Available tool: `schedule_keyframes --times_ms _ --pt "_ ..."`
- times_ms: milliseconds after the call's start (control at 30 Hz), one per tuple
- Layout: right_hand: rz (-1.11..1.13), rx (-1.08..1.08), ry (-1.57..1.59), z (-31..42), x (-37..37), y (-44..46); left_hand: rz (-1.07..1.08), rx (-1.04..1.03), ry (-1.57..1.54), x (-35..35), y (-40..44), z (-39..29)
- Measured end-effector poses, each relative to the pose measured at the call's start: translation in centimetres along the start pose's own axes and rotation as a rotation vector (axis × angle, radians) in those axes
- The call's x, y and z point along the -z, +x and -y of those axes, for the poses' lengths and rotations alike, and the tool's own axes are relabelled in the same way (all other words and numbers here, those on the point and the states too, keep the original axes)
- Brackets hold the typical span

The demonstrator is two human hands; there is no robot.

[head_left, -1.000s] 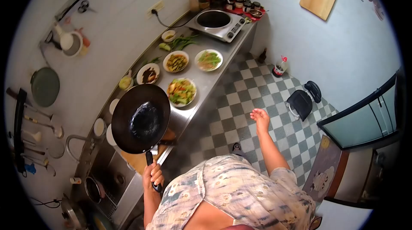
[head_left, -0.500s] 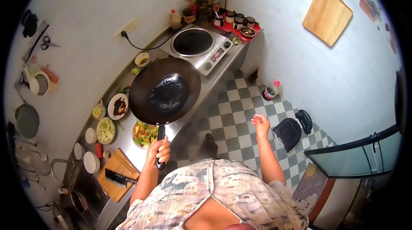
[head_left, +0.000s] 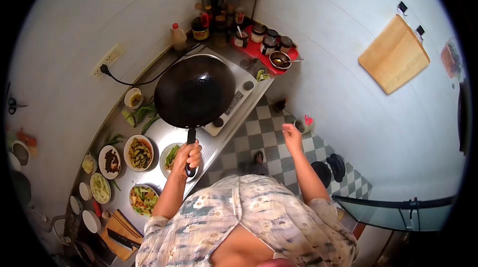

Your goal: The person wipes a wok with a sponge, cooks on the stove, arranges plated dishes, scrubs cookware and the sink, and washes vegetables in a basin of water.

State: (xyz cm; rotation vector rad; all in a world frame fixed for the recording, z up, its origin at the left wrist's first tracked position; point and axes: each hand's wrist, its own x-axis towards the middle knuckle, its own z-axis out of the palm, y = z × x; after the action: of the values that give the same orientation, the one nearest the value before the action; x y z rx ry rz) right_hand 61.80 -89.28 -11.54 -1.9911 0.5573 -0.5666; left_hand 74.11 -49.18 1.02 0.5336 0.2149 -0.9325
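My left hand [head_left: 188, 158] is wrapped round the black handle of a dark wok [head_left: 195, 90]. The wok is over the silver electric cooktop [head_left: 242, 98], covering most of its round plate; whether it rests on it I cannot tell. Below my left forearm and hand lies a plate of green vegetables [head_left: 170, 157], partly hidden. My right hand [head_left: 292, 136] hangs in the air over the floor, away from the counter, fingers loosely apart and holding nothing.
Along the counter stand a bowl of cooked vegetable slices [head_left: 138, 153], a plate of mixed vegetables [head_left: 143, 200] and a cutting board [head_left: 110, 244] with a cleaver [head_left: 122, 239]. A red tray [head_left: 253, 48] of jars sits behind the cooktop. A power cord [head_left: 137, 83] runs along the wall.
The wok in my left hand has moved from above the counter to over the cooktop. My view has shifted forward along the counter, uncovering more dishes. My right hand stays raised and holds nothing.
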Motion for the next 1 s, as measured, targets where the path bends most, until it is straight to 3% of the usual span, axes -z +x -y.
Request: schedule_keyframes --times_ms 167,233,333,467,567,700,900,1000 --pt "0.112 0.182 -0.148 1.7 -4.6 15.2 -0.085 -0.088 -0.001 -1.1 5.8 0.7" --pt "0.238 0.151 -0.213 2.4 -6.5 21.1 -0.149 -0.115 -0.003 -2.1 7.8 1.3" --pt "0.346 0.395 -0.366 2.4 -9.5 29.4 -0.244 -0.158 -0.011 -3.8 10.3 2.4" --pt "0.614 0.536 -0.606 1.0 -13.8 36.7 -0.325 -0.218 -0.070 -6.0 13.3 3.6" --pt "0.765 0.657 -0.780 0.7 -15.1 37.8 -0.369 -0.241 -0.098 -6.6 14.8 4.5" --pt "0.806 0.592 -0.847 3.9 -13.2 36.6 -0.420 -0.279 -0.132 -7.1 15.9 5.5" --pt "0.551 0.882 -0.886 -4.3 -15.5 35.0 -0.392 -0.272 -0.147 -7.0 17.6 5.5" --pt "0.745 0.713 -0.687 -3.6 -15.6 37.4 -0.366 -0.285 -0.167 -6.2 18.1 5.8"
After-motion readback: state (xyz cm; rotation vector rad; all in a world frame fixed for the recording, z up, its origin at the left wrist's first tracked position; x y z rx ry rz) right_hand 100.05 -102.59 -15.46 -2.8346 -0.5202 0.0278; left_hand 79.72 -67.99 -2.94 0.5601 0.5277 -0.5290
